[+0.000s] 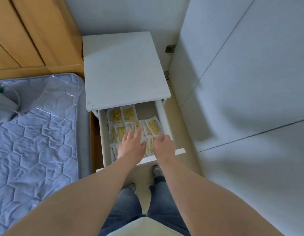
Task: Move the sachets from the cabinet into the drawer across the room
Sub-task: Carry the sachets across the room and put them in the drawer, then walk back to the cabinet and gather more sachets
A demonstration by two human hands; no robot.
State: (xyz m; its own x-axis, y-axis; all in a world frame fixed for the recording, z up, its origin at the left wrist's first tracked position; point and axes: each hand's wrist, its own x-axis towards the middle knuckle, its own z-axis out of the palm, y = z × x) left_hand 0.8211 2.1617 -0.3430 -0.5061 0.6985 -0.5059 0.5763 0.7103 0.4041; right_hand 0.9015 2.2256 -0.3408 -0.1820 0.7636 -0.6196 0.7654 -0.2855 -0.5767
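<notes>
The top drawer (162, 116) of a white bedside cabinet (124, 70) is pulled out toward me. Inside lie several yellow-and-white sachets (153, 126), overlapping in loose rows. My left hand (131, 145) reaches into the drawer with its fingers stretched out flat over the sachets in the middle. My right hand (163, 144) is beside it on the right, fingers curled down onto sachets near the drawer's front; whether it pinches one is hidden by the hand itself.
A bed with a quilted blue mattress (37, 142) stands left of the cabinet, with a wooden wardrobe (28, 31) behind it. White wall panels (241, 82) close in on the right. My feet stand on the floor in front of the drawer.
</notes>
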